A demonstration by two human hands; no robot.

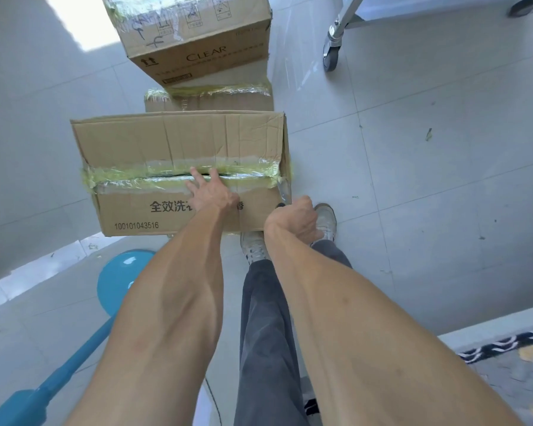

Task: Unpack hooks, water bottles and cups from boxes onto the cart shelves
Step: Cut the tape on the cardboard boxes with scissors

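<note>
A brown corrugated cardboard box (179, 170) with yellowish clear tape along its top seam sits on the pale tiled floor (413, 179), its seam split open at the middle. The left hand (208, 192) rests on top of this box with fingers spread, fingertips at the opened seam. The right hand (296, 221) is just beside the box's near right corner, curled into a fist around a small dark object that is mostly hidden. Beyond the box stands a second taped cardboard box (210, 98) with a brown box printed "CLEAR" (194, 41) stacked on it. Far right of the box, a metal cart leg with a grey caster wheel (332, 53) stands on the floor.
</note>
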